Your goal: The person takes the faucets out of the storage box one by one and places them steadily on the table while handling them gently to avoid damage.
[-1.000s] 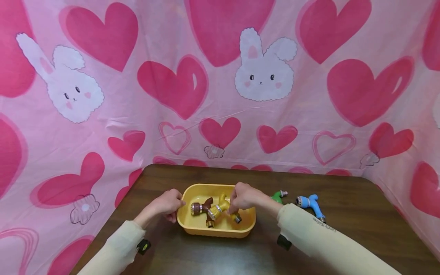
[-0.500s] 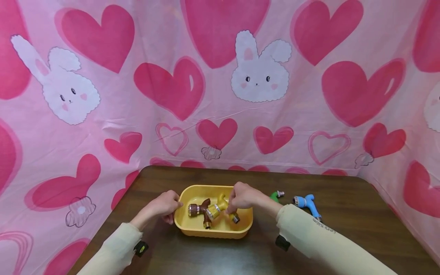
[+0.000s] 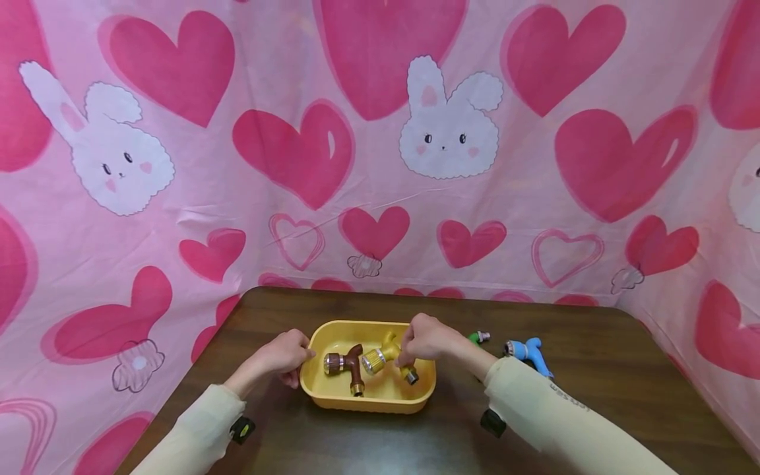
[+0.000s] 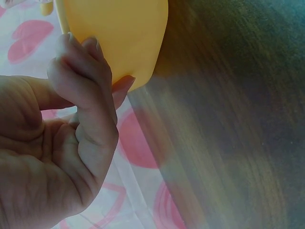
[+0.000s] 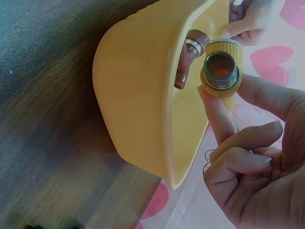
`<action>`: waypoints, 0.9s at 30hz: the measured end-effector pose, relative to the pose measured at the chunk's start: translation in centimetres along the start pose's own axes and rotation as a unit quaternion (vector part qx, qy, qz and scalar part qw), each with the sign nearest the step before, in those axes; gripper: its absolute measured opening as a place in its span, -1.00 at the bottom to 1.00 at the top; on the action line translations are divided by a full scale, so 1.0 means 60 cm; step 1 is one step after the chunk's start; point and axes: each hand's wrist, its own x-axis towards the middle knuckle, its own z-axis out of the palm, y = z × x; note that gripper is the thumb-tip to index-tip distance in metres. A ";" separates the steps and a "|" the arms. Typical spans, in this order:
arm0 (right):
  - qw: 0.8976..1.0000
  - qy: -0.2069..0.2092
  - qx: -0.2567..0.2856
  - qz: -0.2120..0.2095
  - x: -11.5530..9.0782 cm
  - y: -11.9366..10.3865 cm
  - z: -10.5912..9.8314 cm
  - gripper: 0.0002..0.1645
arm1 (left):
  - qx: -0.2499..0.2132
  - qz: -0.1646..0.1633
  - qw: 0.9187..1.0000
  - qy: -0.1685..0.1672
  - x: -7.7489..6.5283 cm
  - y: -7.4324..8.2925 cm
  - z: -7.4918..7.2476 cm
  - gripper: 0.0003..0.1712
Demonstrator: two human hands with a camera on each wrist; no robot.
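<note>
A yellow plastic basin (image 3: 368, 405) stands on the table, and my left hand (image 3: 286, 355) pinches its left rim. The left wrist view shows that hand's (image 4: 78, 114) curled fingers against the basin's outer wall (image 4: 126, 38). My right hand (image 3: 429, 340) pinches a yellow faucet (image 3: 375, 360) over the basin's right half. From the right wrist, the faucet's threaded metal end (image 5: 221, 71) faces the camera between my thumb and fingers. A brown faucet (image 3: 354, 364) lies in the basin, left of the yellow one.
Right of the basin lie a green faucet (image 3: 479, 337), mostly hidden by my right arm, and a blue faucet (image 3: 532, 355), its lower end behind the sleeve. A pink heart-patterned cloth (image 3: 380, 165) hangs behind and beside the brown wooden table (image 3: 356, 443).
The yellow faucet has shifted slightly right and up with my right hand, leaving a gap from the brown faucet. My left hand stays on the rim. The head view has shifted slightly.
</note>
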 end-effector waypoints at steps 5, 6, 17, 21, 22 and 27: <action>1.000 0.006 0.008 0.001 -0.005 0.005 -0.007 -0.72 | 0.000 -0.002 1.000 -0.001 0.000 0.000 -0.001 -0.86; 1.000 0.008 0.012 0.002 -0.006 0.007 -0.008 -0.72 | -0.002 -0.002 1.000 -0.001 0.000 0.000 -0.001 -0.86; 0.999 0.021 0.029 0.010 -0.020 0.019 -0.018 -0.72 | 0.001 0.000 1.000 -0.013 0.003 -0.001 -0.004 -0.84; 0.999 0.027 0.035 0.008 -0.028 0.021 -0.021 -0.73 | -0.001 -0.006 1.000 -0.002 0.002 0.000 0.000 -0.86; 0.999 0.028 0.037 0.008 -0.030 0.022 -0.022 -0.72 | 0.000 -0.006 1.000 0.000 0.002 0.000 0.000 -0.86; 0.998 0.033 0.043 0.014 -0.038 0.030 -0.025 -0.70 | 0.003 -0.009 1.000 0.001 0.002 0.000 0.001 -0.86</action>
